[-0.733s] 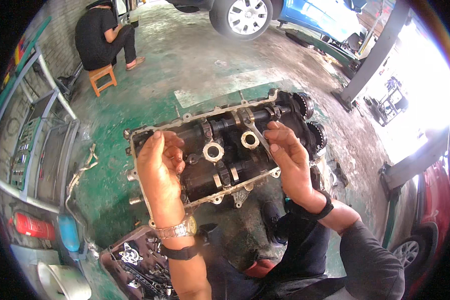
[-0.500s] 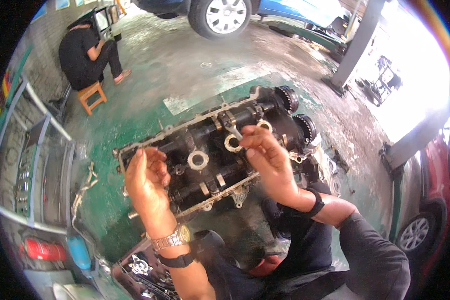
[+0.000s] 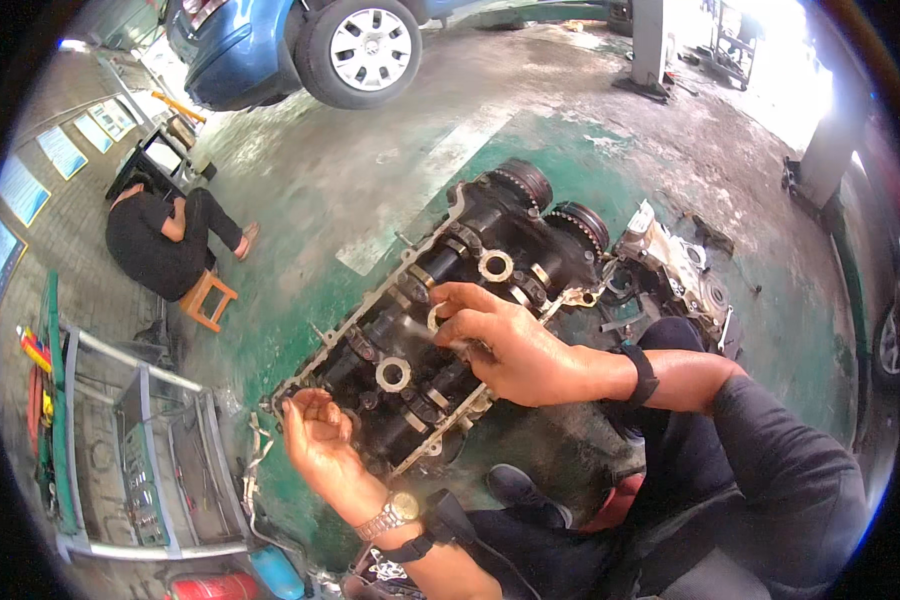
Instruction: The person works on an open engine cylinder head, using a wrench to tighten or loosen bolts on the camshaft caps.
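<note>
A cylinder head [image 3: 370, 335] with black camshafts lies slantwise before me on the floor. Two dark toothed camshaft sprockets [image 3: 522, 182] stand out at its far right end. My right hand [image 3: 515, 345] is over the middle of the head, fingers bent and pressed together on a small silver wrench, which the fingers now mostly hide. Pale round rings [image 3: 392, 374] line the head's centre, one partly covered by the right fingers. My left hand [image 3: 322, 440] hovers at the near left end, palm up, fingers loosely curled and apart, with nothing seen in it.
Metal engine parts [image 3: 675, 270] lie right of the head. A person [image 3: 145, 240] sits on an orange stool [image 3: 208, 300] at far left. A metal rack [image 3: 150, 450] stands at left, near a red cylinder [image 3: 210, 587]. A blue car [image 3: 245, 60] is at the back.
The view has turned, so the cylinder head now slants more steeply. My right hand has closed in over the middle ring, and the wrench that showed before is mostly hidden. The left hand stays loosely curled.
</note>
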Motion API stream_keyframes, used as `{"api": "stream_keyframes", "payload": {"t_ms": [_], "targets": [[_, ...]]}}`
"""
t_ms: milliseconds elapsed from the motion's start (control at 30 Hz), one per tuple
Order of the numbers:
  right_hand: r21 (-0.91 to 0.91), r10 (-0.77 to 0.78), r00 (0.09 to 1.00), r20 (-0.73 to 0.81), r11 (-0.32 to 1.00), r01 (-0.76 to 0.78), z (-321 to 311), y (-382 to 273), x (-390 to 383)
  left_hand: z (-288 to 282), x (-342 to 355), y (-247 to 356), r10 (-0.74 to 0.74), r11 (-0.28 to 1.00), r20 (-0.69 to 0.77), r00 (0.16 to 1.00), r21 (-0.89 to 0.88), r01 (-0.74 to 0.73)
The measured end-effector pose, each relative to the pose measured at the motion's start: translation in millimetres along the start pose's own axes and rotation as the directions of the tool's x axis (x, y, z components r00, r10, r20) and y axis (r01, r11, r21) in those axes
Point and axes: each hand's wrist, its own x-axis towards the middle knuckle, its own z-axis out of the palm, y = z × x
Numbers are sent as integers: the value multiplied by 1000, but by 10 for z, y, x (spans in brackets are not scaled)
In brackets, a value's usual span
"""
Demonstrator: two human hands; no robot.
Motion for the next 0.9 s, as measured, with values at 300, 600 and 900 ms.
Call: {"api": "stream_keyframes", "payload": {"t_ms": [300, 600, 900], "targets": [[-316, -283, 952, 116, 898, 305, 208, 81, -72, -35, -14, -14, 51, 999, 63, 997, 9, -52], [-524, -180, 978, 105, 826, 208, 22, -51, -234, -47, 3, -3, 16, 997, 70, 997, -78, -11], [-470, 138, 976, 167, 882, -44, 11, -135, -210, -40, 19, -3, 18, 997, 100, 995, -77, -10]]}}
